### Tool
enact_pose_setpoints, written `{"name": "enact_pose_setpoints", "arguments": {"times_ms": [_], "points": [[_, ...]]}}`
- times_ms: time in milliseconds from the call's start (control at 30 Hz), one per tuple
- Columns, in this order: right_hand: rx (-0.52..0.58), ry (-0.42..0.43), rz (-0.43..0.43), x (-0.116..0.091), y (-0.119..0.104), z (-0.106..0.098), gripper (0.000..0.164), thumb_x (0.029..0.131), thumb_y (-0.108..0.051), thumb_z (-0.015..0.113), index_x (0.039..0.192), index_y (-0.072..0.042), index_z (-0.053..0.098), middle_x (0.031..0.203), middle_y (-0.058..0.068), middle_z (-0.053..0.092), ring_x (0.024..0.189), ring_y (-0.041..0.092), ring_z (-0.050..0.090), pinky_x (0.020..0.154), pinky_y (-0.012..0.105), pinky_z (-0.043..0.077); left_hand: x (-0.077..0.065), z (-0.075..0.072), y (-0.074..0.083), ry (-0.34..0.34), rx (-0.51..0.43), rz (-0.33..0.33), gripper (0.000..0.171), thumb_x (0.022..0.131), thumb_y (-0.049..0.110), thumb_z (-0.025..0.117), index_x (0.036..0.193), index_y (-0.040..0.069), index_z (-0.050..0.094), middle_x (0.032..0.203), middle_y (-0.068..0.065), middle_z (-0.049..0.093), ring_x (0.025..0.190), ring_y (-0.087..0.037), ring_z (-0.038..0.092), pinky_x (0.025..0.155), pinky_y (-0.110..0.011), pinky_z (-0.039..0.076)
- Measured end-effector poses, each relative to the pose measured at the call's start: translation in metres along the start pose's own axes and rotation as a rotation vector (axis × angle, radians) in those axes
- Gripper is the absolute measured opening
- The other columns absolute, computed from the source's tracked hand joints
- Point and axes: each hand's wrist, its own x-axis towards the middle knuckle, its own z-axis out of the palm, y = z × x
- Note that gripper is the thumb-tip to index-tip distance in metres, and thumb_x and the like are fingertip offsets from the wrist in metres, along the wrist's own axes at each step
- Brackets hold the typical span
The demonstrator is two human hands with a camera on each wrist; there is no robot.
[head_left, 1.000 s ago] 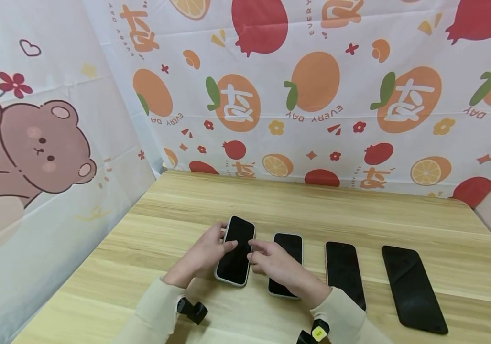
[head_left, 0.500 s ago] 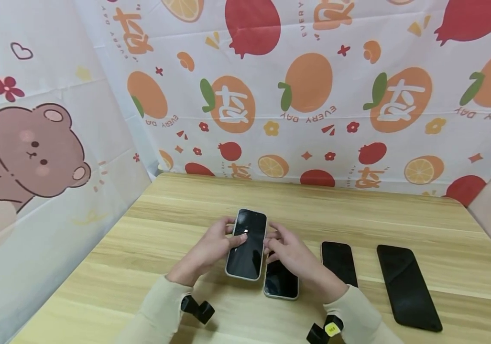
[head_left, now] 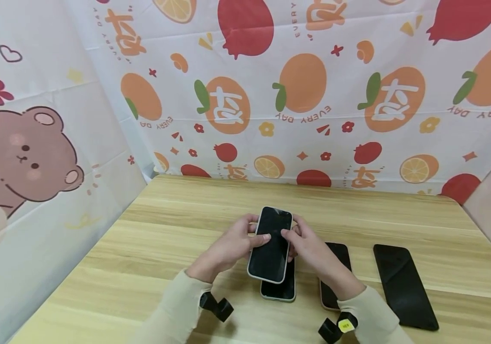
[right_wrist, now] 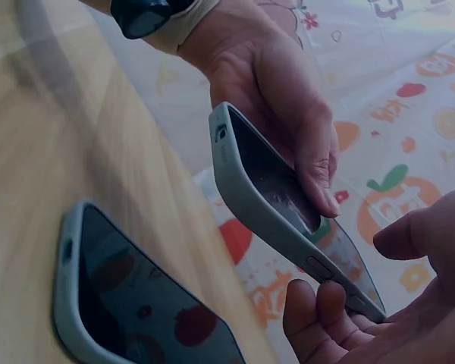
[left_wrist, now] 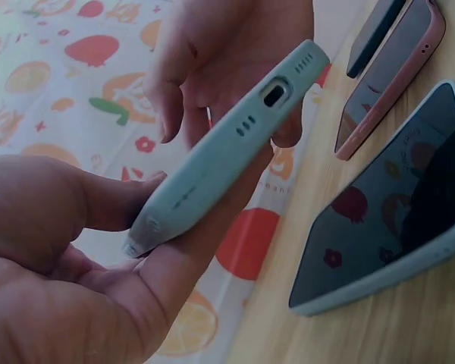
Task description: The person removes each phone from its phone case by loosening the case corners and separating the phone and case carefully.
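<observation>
A phone in a pale green case is held up off the table, dark screen facing up. My left hand grips its left side, thumb on the screen, fingers behind. The right hand is at the opposite edge. In the right wrist view, the curled fingers of that hand touch the phone's side below the button, while its thumb stands apart from the screen. Beneath lies a second pale-cased phone, partly covered by the held one. The left wrist view shows the held case's charging port.
Right of these lies a phone in a pink case, partly behind the right forearm in the head view. Farther right is a larger black phone. All rest on the wooden table, with a fruit-print cloth behind it.
The left hand has lifted the phone off the table and carried it right, over the second phone. My right hand has come to its right edge.
</observation>
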Motion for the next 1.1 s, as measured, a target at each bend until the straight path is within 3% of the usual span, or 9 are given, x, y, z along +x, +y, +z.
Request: {"name": "enact_pose_setpoints", "arguments": {"times_ms": [233,433,667,933,1100], "points": [[-0.056,0.041,0.006,-0.002,0.001,-0.015,0.056,0.104,-0.025,0.049,0.151,-0.006,0.026,0.086,0.009,0.054,0.065,0.021,0.056,0.067,0.032,0.054,0.009,0.015,0.003,-0.012,0.100,0.015,0.042,0.100,0.013,0.058,0.136,0.001,0.042,0.111,-0.019,0.065,0.082,-0.021,0.073,0.068,-0.040,0.062],[-0.044,0.013,0.008,-0.001,0.000,-0.022,0.051,0.105,-0.025,0.047,0.147,-0.003,0.028,0.084,0.008,0.056,0.061,0.019,0.056,0.064,0.031,0.054,0.012,0.020,0.002,-0.001,0.131,0.020,0.041,0.100,0.014,0.059,0.135,0.000,0.043,0.107,-0.019,0.066,0.080,-0.021,0.073,0.067,-0.039,0.062],[0.073,0.001,-0.025,0.000,0.005,-0.035,0.035,0.109,-0.030,0.034,0.125,0.001,0.040,0.071,0.006,0.053,0.054,0.017,0.052,0.053,0.032,0.054,0.015,0.023,0.002,-0.040,0.093,0.003,0.037,0.100,0.014,0.058,0.132,0.002,0.043,0.105,-0.017,0.066,0.079,-0.021,0.072,0.064,-0.041,0.062],[0.194,-0.036,-0.096,0.001,0.013,-0.046,0.050,0.109,-0.041,0.030,0.090,-0.002,0.055,0.053,0.000,0.051,0.042,0.011,0.048,0.041,0.032,0.049,0.013,0.026,0.003,-0.154,0.025,0.012,0.033,0.100,0.011,0.058,0.130,0.002,0.045,0.099,-0.016,0.071,0.080,-0.022,0.073,0.067,-0.042,0.062],[0.297,-0.115,-0.153,0.001,0.015,-0.050,0.049,0.109,-0.042,0.031,0.084,-0.008,0.056,0.050,-0.003,0.047,0.041,0.009,0.045,0.040,0.026,0.047,0.011,0.026,0.005,-0.186,-0.009,0.030,0.033,0.101,0.010,0.055,0.132,0.004,0.046,0.102,-0.014,0.072,0.080,-0.019,0.072,0.065,-0.039,0.062]]}}
